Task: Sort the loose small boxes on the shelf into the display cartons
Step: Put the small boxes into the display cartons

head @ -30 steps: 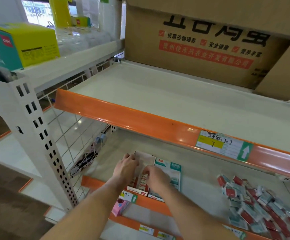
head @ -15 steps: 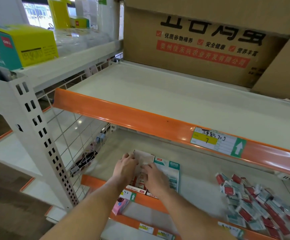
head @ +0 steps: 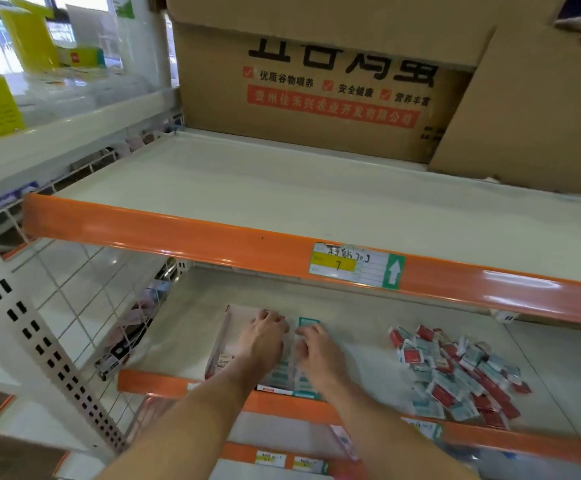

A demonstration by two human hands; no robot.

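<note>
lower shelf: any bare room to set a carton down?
Bare patch between the right hand and the loose box pile; more behind the display cartons toward the back. Crowded at the pile and under both hands.

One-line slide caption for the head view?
Both hands, left hand and right hand, rest on the display cartons beside a pile of loose small boxes.

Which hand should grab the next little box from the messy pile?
Probably the right hand. The pile of loose small boxes lies on its side of the shelf, apart from both hands. The left hand rests over the display cartons, farther from the pile, and would have to cross over the right.
</note>
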